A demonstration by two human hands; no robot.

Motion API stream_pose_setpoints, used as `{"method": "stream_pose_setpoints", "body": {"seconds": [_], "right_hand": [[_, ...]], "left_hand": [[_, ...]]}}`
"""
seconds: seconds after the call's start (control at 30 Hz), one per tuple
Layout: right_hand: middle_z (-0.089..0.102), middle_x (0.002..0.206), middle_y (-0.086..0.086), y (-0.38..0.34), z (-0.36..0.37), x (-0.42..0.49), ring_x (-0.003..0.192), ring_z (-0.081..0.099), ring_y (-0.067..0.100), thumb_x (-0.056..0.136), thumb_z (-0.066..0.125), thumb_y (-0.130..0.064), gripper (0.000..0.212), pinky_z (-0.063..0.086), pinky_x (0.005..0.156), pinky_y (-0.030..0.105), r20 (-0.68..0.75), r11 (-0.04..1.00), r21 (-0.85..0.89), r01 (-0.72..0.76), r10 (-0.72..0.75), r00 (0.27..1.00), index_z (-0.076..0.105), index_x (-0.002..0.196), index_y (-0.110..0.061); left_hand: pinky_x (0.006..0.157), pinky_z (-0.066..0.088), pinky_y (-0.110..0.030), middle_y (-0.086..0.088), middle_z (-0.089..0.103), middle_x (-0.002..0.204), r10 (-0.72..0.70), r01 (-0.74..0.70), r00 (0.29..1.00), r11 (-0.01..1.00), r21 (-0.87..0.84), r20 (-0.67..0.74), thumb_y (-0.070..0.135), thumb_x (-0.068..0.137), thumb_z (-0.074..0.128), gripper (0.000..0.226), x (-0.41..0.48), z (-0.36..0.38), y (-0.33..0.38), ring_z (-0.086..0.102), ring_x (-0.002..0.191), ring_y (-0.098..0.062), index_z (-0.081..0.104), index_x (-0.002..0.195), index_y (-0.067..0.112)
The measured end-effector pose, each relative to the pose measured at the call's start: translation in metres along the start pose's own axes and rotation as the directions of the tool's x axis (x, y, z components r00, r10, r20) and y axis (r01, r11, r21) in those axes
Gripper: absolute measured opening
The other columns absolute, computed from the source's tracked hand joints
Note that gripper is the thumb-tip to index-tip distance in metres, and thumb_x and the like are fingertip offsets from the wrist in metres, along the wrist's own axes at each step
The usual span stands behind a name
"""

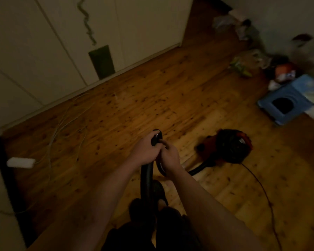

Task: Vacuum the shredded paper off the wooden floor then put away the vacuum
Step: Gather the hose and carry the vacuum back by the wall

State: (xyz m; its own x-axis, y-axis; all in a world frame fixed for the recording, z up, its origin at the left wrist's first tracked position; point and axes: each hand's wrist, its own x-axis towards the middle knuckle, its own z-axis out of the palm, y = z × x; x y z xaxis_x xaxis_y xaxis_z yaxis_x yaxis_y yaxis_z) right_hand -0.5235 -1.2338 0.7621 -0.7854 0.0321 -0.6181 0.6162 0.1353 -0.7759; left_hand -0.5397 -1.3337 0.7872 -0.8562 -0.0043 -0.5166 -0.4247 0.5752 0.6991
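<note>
A red and black canister vacuum (230,146) sits on the wooden floor (138,98) to my right. Its black hose (146,182) runs from the canister up to my hands. My left hand (145,151) grips the hose's black end fitting (157,137) at its top. My right hand (170,158) holds the hose just below and beside the left, fingers curled round it. The vacuum's dark power cord (261,185) trails off to the lower right. I see no shredded paper on the dim floor.
White cupboard doors (43,51) line the left wall. Thin white cables (62,124) loop over the floor near a white block (21,162). A blue stool (286,103) and a pile of bags and clutter (252,62) stand at the right wall. My feet are below the hose.
</note>
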Motion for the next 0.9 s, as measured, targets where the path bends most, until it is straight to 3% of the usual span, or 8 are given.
{"method": "stream_pose_setpoints", "body": {"seconds": [0.1,0.2,0.43,0.53,0.6,0.73,0.83,0.9], "right_hand": [[0.066,0.114,0.006,-0.019,-0.020,-0.031,0.099,0.066,0.021,0.104,0.035,-0.043,0.041,0.056,0.072,0.032,0.134,0.960,0.254,-0.114,0.082,0.988,0.056,0.127,-0.017],[0.066,0.108,0.006,-0.032,-0.038,-0.048,0.100,0.065,0.025,0.097,0.039,-0.059,0.049,0.057,0.083,0.043,0.217,0.941,0.276,-0.197,0.138,0.966,0.059,0.120,-0.020],[0.069,0.104,0.018,-0.044,-0.110,-0.063,0.071,0.065,0.023,0.087,0.070,-0.043,0.049,0.052,0.057,0.031,0.200,0.980,-0.038,-0.194,0.197,0.960,0.062,0.119,-0.007],[0.064,0.086,0.007,-0.041,-0.150,-0.072,0.062,0.058,0.016,0.089,0.068,-0.040,0.041,0.050,0.058,0.031,0.251,0.964,-0.236,-0.126,0.186,0.950,0.061,0.118,-0.011],[0.063,0.079,0.003,-0.040,-0.180,-0.078,0.058,0.059,0.013,0.089,0.070,-0.033,0.030,0.051,0.057,0.029,0.288,0.929,-0.369,-0.039,0.154,0.945,0.063,0.113,-0.016],[0.064,0.078,0.004,-0.039,-0.236,-0.089,0.055,0.060,0.013,0.081,0.079,-0.022,0.025,0.052,0.054,0.028,0.337,0.844,-0.530,0.079,0.125,0.933,0.061,0.099,-0.023],[0.067,0.081,0.009,-0.042,-0.277,-0.098,0.059,0.061,0.016,0.078,0.080,-0.021,0.023,0.051,0.053,0.028,0.330,0.773,-0.616,0.155,0.074,0.941,0.061,0.092,-0.023],[0.071,0.084,0.012,-0.038,-0.312,-0.104,0.060,0.064,0.017,0.075,0.082,-0.026,0.031,0.053,0.057,0.030,0.311,0.712,-0.672,0.202,0.025,0.950,0.065,0.099,-0.016]], "left_hand": [[0.078,0.051,-0.029,0.002,0.052,0.136,0.043,-0.042,0.999,0.998,-0.035,0.021,0.032,0.100,0.041,0.039,-0.006,0.011,0.014,0.058,0.097,-0.014,0.044,0.138,0.038],[0.068,0.051,-0.027,-0.002,0.054,0.128,0.103,-0.104,0.989,0.995,0.005,0.102,0.033,0.102,0.034,0.035,-0.012,0.021,0.025,0.059,0.084,-0.010,0.043,0.135,0.037],[0.081,0.052,-0.047,0.000,0.059,0.114,0.320,-0.431,0.825,0.889,0.152,0.466,0.033,0.099,0.037,0.047,-0.029,0.038,0.052,0.063,0.090,-0.025,0.029,0.144,0.029],[0.070,0.049,-0.037,0.006,0.060,0.100,0.386,-0.611,0.719,0.747,0.261,0.578,0.062,0.092,0.040,0.061,-0.032,0.049,0.060,0.062,0.087,-0.022,0.022,0.145,0.040],[0.070,0.042,-0.033,-0.001,0.051,0.104,0.367,-0.654,0.732,0.617,0.439,0.574,0.078,0.081,0.041,0.075,-0.036,0.061,0.072,0.054,0.098,-0.027,0.017,0.145,0.047],[0.074,0.034,-0.028,0.003,0.037,0.108,0.517,-0.682,0.707,0.319,0.658,0.482,0.067,0.082,0.055,0.058,-0.053,0.102,0.113,0.036,0.095,-0.015,0.040,0.126,0.032],[0.068,0.038,-0.027,0.008,0.044,0.101,0.547,-0.703,0.693,0.370,0.607,0.469,0.058,0.085,0.057,0.041,-0.054,0.140,0.129,0.045,0.088,-0.012,0.039,0.109,0.030],[0.067,0.049,-0.030,0.008,0.053,0.104,0.543,-0.724,0.684,0.426,0.542,0.487,0.058,0.084,0.058,0.050,-0.056,0.167,0.144,0.053,0.087,-0.011,0.038,0.122,0.032]]}}
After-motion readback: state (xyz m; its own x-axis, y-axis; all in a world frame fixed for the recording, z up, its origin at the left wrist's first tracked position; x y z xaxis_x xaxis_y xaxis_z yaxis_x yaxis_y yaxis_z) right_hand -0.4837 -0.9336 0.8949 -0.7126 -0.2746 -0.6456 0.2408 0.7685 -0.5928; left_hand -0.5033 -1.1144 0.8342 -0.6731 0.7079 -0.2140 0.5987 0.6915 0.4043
